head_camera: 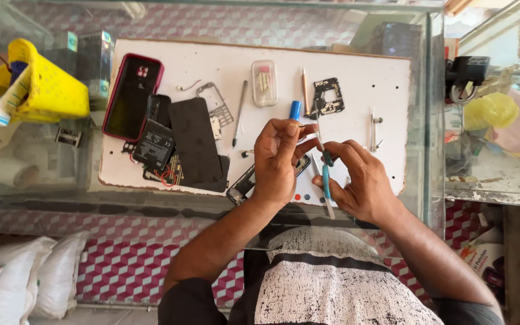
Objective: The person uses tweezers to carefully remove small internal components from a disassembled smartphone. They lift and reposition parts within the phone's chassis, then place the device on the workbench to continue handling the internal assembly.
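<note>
My left hand (278, 161) is raised over the white work board (356, 84), its fingertips pinching a thin metal tool, perhaps tweezers (309, 136). My right hand (359, 180) is beside it and grips a blue-handled tool (326, 183) that points up toward the left hand's fingertips. Under my left hand lies a small black phone body (243, 183), partly hidden. A blue-capped pen (295, 109) lies just beyond my left hand.
On the board lie a red-cased phone (132, 96), a black battery (153, 143), a black back cover (195, 139), a keypad frame (215, 105), a clear small box (264, 82), a black circuit frame (328, 96) and screwdrivers (239, 112). A yellow tool basket (46, 87) stands at left on the glass counter.
</note>
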